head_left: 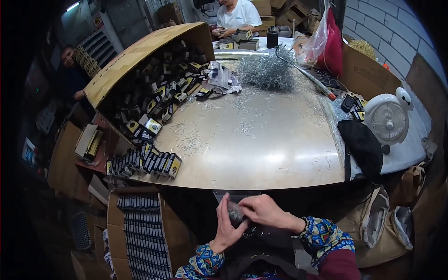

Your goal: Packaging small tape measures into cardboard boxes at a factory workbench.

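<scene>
Below the table's front edge, my left hand (227,226) is closed around a small dark, partly see-through pack (235,213). My right hand (263,210) has its fingers bent together at the pack's upper right side; what they pinch is hidden. A few thin silver pins (252,231) lie on the dark cloth over my lap. Many more loose pins (191,140) are scattered over the tabletop (261,158), with a tall tangled heap of pins (266,70) toward the back.
Small black-and-yellow boxes (161,105) fill a tipped carton (149,42) at left; others stand in a row (144,161) at the table's left corner. An open carton (119,224) beside me holds stacked packs. At right are a white fan (389,119) and black bag (361,144). People sit beyond.
</scene>
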Action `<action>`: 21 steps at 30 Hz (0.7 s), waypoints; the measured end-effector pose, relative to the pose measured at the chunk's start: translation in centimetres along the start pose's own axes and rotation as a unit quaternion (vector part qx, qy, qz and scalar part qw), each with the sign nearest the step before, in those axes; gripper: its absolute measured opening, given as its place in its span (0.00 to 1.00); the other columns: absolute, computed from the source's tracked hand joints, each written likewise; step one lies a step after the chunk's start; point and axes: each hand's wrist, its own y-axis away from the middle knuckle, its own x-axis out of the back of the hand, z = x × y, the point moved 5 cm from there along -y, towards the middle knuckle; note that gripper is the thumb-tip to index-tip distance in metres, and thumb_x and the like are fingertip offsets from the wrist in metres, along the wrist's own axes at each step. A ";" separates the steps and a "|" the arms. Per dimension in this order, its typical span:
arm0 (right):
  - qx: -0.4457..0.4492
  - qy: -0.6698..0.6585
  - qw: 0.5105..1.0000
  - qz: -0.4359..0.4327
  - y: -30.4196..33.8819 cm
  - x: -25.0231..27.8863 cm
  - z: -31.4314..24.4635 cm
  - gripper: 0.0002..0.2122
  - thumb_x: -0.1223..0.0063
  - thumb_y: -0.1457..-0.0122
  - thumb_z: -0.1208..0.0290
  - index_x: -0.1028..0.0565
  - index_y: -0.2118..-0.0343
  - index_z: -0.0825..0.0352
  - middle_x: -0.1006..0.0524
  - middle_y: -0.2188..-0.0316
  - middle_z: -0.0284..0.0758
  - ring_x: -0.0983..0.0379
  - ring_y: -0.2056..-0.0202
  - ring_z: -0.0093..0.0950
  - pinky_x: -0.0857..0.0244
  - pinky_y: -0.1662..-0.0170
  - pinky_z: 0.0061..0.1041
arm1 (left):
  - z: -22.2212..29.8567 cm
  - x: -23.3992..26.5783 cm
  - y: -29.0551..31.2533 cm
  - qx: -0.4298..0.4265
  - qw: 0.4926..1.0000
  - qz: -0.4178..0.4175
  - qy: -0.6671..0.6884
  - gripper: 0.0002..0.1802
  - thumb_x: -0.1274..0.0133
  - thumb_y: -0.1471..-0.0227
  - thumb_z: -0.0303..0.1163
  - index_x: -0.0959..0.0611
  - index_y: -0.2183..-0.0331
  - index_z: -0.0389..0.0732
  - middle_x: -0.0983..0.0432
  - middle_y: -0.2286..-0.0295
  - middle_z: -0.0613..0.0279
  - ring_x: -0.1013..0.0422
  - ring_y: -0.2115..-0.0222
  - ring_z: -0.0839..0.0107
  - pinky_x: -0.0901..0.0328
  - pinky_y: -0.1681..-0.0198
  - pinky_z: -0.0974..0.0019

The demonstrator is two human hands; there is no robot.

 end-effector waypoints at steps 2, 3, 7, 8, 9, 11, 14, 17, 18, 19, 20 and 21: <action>-0.002 0.152 0.987 0.057 -0.1 1.0 0.3 0.05 0.50 0.46 0.73 0.24 0.71 0.68 0.24 0.77 0.43 0.25 0.74 0.43 0.30 0.70 0.38 | 0.7 0.1 -0.3 0.004 1.000 0.006 -0.008 0.58 0.34 0.61 0.28 0.55 0.38 0.32 0.50 0.41 0.42 0.47 0.42 0.49 0.48 0.39 0.54; -0.002 0.152 0.987 0.058 -0.2 1.6 0.4 0.05 0.50 0.46 0.73 0.24 0.71 0.68 0.24 0.77 0.43 0.25 0.74 0.43 0.30 0.70 0.38 | 0.8 0.2 -0.4 0.009 1.000 0.013 -0.016 0.58 0.33 0.61 0.30 0.54 0.38 0.30 0.53 0.40 0.41 0.50 0.40 0.47 0.50 0.39 0.53; 0.008 0.058 0.996 0.063 -0.4 2.8 0.2 0.07 0.49 0.46 0.72 0.22 0.69 0.69 0.22 0.74 0.44 0.24 0.72 0.43 0.30 0.68 0.37 | -0.2 0.2 0.0 0.103 0.994 -0.013 0.028 0.57 0.32 0.60 0.33 0.51 0.39 0.29 0.44 0.44 0.41 0.43 0.43 0.49 0.44 0.42 0.57; 0.004 0.036 0.999 0.035 -0.5 2.5 0.1 0.07 0.48 0.46 0.72 0.22 0.68 0.69 0.22 0.73 0.44 0.24 0.71 0.43 0.30 0.67 0.36 | 0.4 0.4 -0.4 0.085 0.996 0.010 0.018 0.52 0.32 0.61 0.31 0.44 0.40 0.31 0.35 0.48 0.43 0.33 0.49 0.56 0.37 0.46 0.61; -0.001 0.014 1.000 0.007 -0.4 2.1 0.1 0.08 0.48 0.46 0.72 0.21 0.66 0.70 0.21 0.71 0.45 0.24 0.70 0.43 0.30 0.66 0.35 | 0.4 0.4 -0.3 0.085 0.996 0.010 0.019 0.52 0.32 0.61 0.31 0.44 0.40 0.31 0.35 0.48 0.43 0.33 0.49 0.56 0.37 0.46 0.61; -0.010 0.000 1.000 -0.020 -0.2 1.2 0.1 0.10 0.47 0.45 0.71 0.22 0.64 0.70 0.21 0.71 0.45 0.24 0.70 0.43 0.30 0.65 0.35 | -0.8 0.2 -0.1 0.178 0.981 -0.021 0.073 0.46 0.33 0.61 0.31 0.38 0.44 0.34 0.28 0.54 0.47 0.28 0.54 0.59 0.34 0.50 0.62; 0.038 -0.062 0.997 0.039 0.6 1.1 -1.3 0.13 0.42 0.45 0.68 0.25 0.60 0.69 0.23 0.63 0.43 0.24 0.63 0.39 0.29 0.61 0.33 | -0.8 0.6 0.4 0.182 0.981 0.026 0.058 0.42 0.33 0.62 0.30 0.35 0.47 0.35 0.25 0.59 0.48 0.26 0.58 0.60 0.32 0.55 0.61; 0.114 0.023 0.989 0.093 0.9 0.6 -2.4 0.11 0.40 0.47 0.72 0.24 0.62 0.68 0.25 0.58 0.42 0.27 0.57 0.40 0.31 0.56 0.32 | 0.1 0.7 -0.1 0.159 0.985 0.042 0.051 0.39 0.33 0.62 0.33 0.34 0.50 0.34 0.27 0.59 0.42 0.26 0.58 0.49 0.31 0.57 0.58; 0.091 0.024 0.989 0.114 0.6 0.3 -1.7 0.10 0.40 0.47 0.72 0.23 0.63 0.68 0.25 0.58 0.43 0.27 0.57 0.40 0.31 0.56 0.32 | 0.1 0.7 -0.2 0.117 0.992 0.051 0.006 0.40 0.33 0.63 0.33 0.34 0.50 0.34 0.27 0.59 0.42 0.27 0.59 0.47 0.31 0.58 0.57; 0.065 0.024 0.989 0.130 0.3 0.0 -0.9 0.09 0.40 0.47 0.72 0.23 0.64 0.68 0.25 0.58 0.43 0.27 0.57 0.40 0.31 0.56 0.32 | 0.1 0.6 -0.2 0.080 0.994 0.059 -0.038 0.40 0.33 0.63 0.33 0.33 0.50 0.34 0.27 0.59 0.42 0.27 0.60 0.44 0.31 0.58 0.56; 0.063 0.019 0.993 0.094 0.4 -0.1 -1.0 0.07 0.40 0.47 0.73 0.22 0.66 0.69 0.25 0.58 0.43 0.27 0.57 0.40 0.31 0.55 0.32 | -0.1 0.7 0.1 0.093 0.991 0.079 -0.050 0.40 0.33 0.64 0.33 0.33 0.49 0.35 0.27 0.59 0.41 0.28 0.60 0.42 0.31 0.58 0.55; 0.087 -0.009 0.994 0.068 0.3 -0.2 -0.8 0.08 0.41 0.46 0.74 0.22 0.64 0.69 0.25 0.57 0.44 0.26 0.57 0.39 0.31 0.55 0.30 | -0.7 0.7 -0.3 0.112 0.990 0.082 -0.027 0.40 0.33 0.63 0.33 0.34 0.49 0.35 0.27 0.59 0.40 0.28 0.59 0.42 0.31 0.57 0.54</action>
